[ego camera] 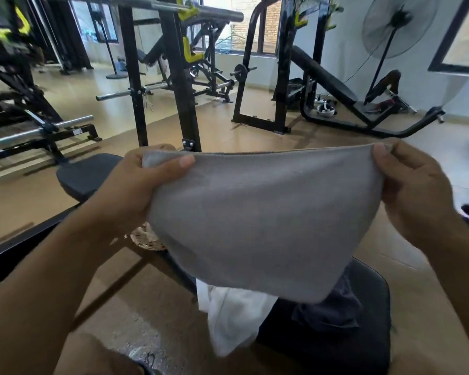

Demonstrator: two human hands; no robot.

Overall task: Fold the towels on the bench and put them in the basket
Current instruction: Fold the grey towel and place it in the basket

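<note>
You hold the grey towel (255, 217) up in the middle of the frame, stretched between both hands above the tabletop (368, 320). Your left hand (138, 185) pinches the upper left corner, thumb flat on the near face and fingers (157, 150) curled behind; your right hand (414, 180) pinches the upper right corner the same way. The top edge runs nearly straight, but the body sags to a rounded point lower right, so it looks already doubled or bunched; I cannot tell which. To fold it well, keep the top edge taut and level, give a small shake so the hanging part falls square, then bring the two corners together only once the side edges line up. Lower it onto a bare part of the tabletop to crease it, not onto the white towel (233, 318) and dark towel (333, 309) that lie crumpled there at lower centre. A woven thing that is likely the basket (146, 239) peeps out left of the grey towel, low by the floor; most of it is hidden, so look before you drop anything in.
</note>
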